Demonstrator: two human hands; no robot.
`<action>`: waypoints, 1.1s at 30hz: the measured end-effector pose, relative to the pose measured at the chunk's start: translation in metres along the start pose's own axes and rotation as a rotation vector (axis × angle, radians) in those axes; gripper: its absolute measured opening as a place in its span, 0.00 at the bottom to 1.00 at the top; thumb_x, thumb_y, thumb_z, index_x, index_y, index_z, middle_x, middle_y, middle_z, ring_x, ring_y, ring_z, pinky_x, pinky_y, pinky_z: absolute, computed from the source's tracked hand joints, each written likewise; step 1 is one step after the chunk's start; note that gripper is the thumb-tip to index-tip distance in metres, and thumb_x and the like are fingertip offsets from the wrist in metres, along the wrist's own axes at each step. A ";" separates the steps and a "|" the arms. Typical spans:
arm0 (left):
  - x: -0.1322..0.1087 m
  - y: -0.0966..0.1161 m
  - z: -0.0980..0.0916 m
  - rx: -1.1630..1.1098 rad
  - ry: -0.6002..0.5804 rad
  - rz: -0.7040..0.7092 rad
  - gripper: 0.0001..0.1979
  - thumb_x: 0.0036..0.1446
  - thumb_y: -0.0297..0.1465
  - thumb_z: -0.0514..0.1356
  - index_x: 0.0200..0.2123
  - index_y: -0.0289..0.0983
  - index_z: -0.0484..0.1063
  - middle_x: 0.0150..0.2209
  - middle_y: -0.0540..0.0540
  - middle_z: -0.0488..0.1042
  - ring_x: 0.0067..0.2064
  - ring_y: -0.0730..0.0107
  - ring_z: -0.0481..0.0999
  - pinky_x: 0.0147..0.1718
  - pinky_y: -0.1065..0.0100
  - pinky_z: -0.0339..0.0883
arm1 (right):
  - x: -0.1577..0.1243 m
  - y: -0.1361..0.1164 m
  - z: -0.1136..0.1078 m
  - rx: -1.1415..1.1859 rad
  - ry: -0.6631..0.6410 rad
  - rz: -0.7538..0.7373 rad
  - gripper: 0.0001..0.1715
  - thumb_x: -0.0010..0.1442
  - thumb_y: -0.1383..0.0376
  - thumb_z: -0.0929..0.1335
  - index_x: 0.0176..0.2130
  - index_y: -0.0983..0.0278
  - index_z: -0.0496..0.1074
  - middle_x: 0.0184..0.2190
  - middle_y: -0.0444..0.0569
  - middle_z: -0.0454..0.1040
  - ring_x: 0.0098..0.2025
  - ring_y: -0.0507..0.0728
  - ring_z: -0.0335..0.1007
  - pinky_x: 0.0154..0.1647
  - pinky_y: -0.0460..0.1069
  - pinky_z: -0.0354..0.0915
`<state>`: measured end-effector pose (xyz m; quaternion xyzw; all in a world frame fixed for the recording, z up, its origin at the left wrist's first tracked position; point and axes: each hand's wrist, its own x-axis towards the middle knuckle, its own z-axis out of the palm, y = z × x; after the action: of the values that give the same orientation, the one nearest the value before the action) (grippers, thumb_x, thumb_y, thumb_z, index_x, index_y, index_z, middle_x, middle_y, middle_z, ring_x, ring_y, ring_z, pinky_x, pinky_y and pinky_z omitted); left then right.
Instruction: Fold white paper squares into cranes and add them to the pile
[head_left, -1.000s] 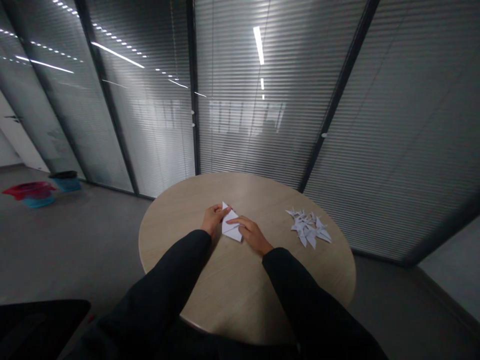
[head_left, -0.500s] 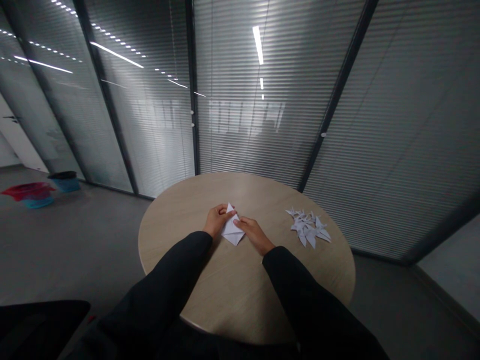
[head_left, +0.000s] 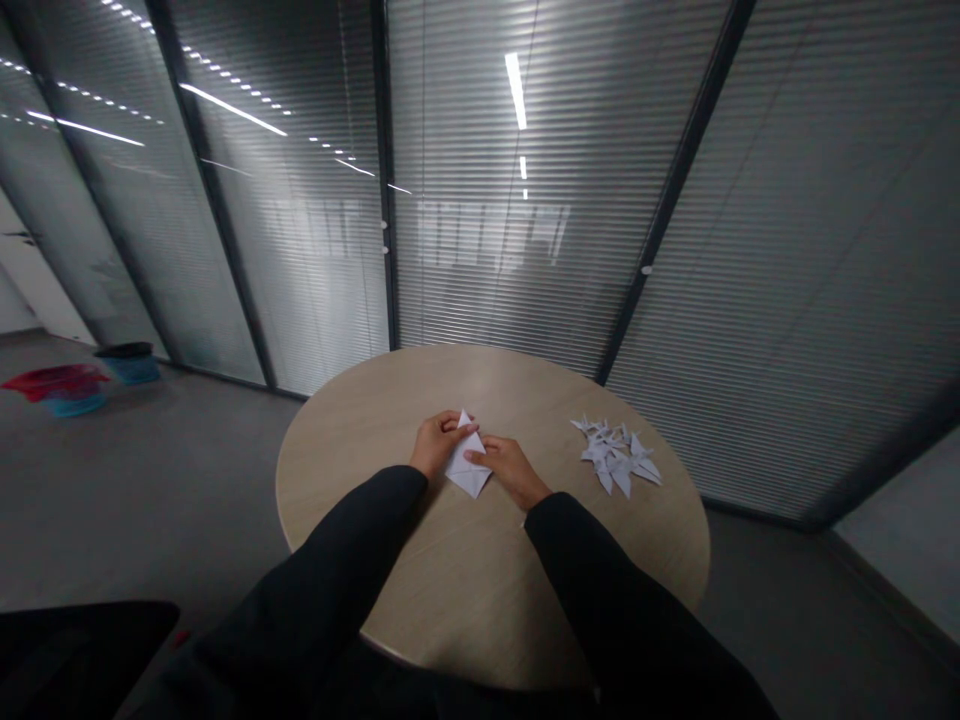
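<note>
A white sheet of paper, folded into a kite shape (head_left: 470,476), is between my two hands over the middle of the table. My left hand (head_left: 436,443) grips its left upper edge, thumb on top and fingers behind. From the right, my right hand (head_left: 510,468) pinches the paper with its thumb across the front face. The narrow tip points away from me and the wide end towards me. Several folded white paper cranes (head_left: 616,458) lie in a loose pile to the right of my hands.
The round wooden table (head_left: 495,590) stands close to a glass partition with blinds (head_left: 517,290). On the floor at left are a bin with a red liner (head_left: 67,385) and a bin with a black liner (head_left: 129,362). A dark chair-like shape (head_left: 75,650) fills the lower left.
The folded paper has shifted slightly right and towards me, still held by both hands. My left hand has moved a little right with it. The pile of cranes is unchanged.
</note>
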<state>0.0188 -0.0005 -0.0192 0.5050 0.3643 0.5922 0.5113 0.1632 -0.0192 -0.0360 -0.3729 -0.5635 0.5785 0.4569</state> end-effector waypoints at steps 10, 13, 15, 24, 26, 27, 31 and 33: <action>-0.005 0.007 0.001 -0.149 0.067 -0.004 0.21 0.32 0.39 0.74 0.26 0.32 0.74 0.26 0.42 0.78 0.29 0.65 0.78 0.33 0.65 0.69 | -0.001 0.001 0.001 -0.038 -0.012 0.026 0.24 0.37 0.56 0.78 0.31 0.68 0.74 0.28 0.48 0.77 0.29 0.55 0.72 0.34 0.50 0.62; -0.004 0.007 0.000 -0.102 0.091 -0.006 0.20 0.33 0.40 0.73 0.24 0.32 0.73 0.25 0.41 0.78 0.27 0.65 0.77 0.31 0.65 0.69 | -0.001 -0.001 0.001 -0.070 -0.023 0.019 0.24 0.38 0.55 0.78 0.31 0.68 0.74 0.28 0.48 0.76 0.29 0.55 0.71 0.33 0.50 0.62; -0.004 0.008 -0.001 -0.057 0.101 0.001 0.19 0.34 0.40 0.72 0.23 0.32 0.73 0.25 0.40 0.78 0.27 0.66 0.77 0.29 0.66 0.68 | -0.001 -0.001 0.002 -0.083 -0.031 0.015 0.23 0.38 0.55 0.77 0.31 0.68 0.74 0.28 0.48 0.76 0.29 0.55 0.71 0.33 0.50 0.62; 0.000 0.004 -0.006 0.047 0.136 0.011 0.21 0.42 0.46 0.68 0.21 0.32 0.74 0.24 0.39 0.77 0.24 0.67 0.75 0.24 0.68 0.65 | 0.001 0.001 0.001 -0.124 -0.049 0.005 0.22 0.38 0.56 0.77 0.28 0.67 0.71 0.26 0.46 0.75 0.28 0.54 0.70 0.30 0.48 0.61; 0.002 0.000 -0.009 0.059 0.129 0.022 0.22 0.44 0.48 0.66 0.22 0.32 0.75 0.24 0.39 0.77 0.24 0.66 0.75 0.24 0.68 0.66 | 0.001 0.001 0.001 -0.139 -0.050 0.005 0.22 0.38 0.56 0.77 0.27 0.67 0.70 0.25 0.46 0.74 0.27 0.54 0.70 0.29 0.48 0.60; 0.003 -0.001 -0.010 0.062 0.127 0.022 0.23 0.45 0.49 0.65 0.23 0.32 0.75 0.24 0.39 0.77 0.24 0.66 0.75 0.24 0.68 0.66 | 0.001 0.000 0.001 -0.148 -0.049 0.006 0.22 0.37 0.55 0.77 0.27 0.66 0.69 0.25 0.45 0.74 0.27 0.54 0.69 0.29 0.48 0.60; 0.004 -0.005 -0.011 0.050 0.147 0.016 0.24 0.45 0.51 0.64 0.22 0.32 0.75 0.23 0.40 0.77 0.23 0.65 0.75 0.24 0.67 0.66 | 0.000 -0.002 0.002 -0.165 -0.055 0.015 0.22 0.37 0.55 0.77 0.27 0.66 0.69 0.24 0.45 0.73 0.26 0.54 0.69 0.29 0.48 0.60; 0.004 -0.005 -0.009 0.033 0.158 0.010 0.24 0.44 0.50 0.64 0.22 0.32 0.74 0.22 0.40 0.76 0.23 0.65 0.75 0.23 0.67 0.66 | -0.001 -0.003 0.002 -0.168 -0.058 0.017 0.22 0.38 0.55 0.77 0.27 0.66 0.69 0.24 0.45 0.73 0.27 0.54 0.70 0.30 0.49 0.61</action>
<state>0.0110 0.0050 -0.0247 0.4668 0.4107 0.6268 0.4697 0.1619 -0.0209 -0.0327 -0.3979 -0.6198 0.5436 0.4026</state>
